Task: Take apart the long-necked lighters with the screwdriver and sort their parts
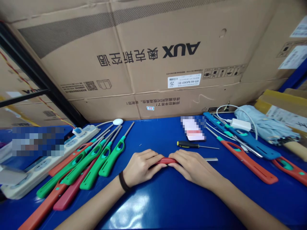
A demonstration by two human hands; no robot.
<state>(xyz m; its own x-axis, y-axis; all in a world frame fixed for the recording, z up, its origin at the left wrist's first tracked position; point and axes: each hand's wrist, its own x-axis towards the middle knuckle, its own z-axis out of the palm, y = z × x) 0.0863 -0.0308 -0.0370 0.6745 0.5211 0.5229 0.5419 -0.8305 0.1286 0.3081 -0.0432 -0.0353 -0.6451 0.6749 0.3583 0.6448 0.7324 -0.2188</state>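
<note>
Both hands grip a red long-nosed lighter (167,160) held crosswise above the blue table. My left hand (144,167) is closed round its left part, with a dark band on the wrist. My right hand (193,166) wraps the other part, and a silver tube (212,159) shows beyond the knuckles on that side. Between the two hands only a short stretch of red handle is visible; the rest is covered by fingers. Just past my right hand lies a screwdriver (188,144) with a black and yellow handle.
Several green lighters (90,169) and red ones lie at left beside a white power strip (48,163). At right are an orange lighter (249,163), blue lighters (254,140), a white charger (241,124) and a folded light-blue umbrella (263,124). A phone (192,127) lies before the large cardboard box (144,28).
</note>
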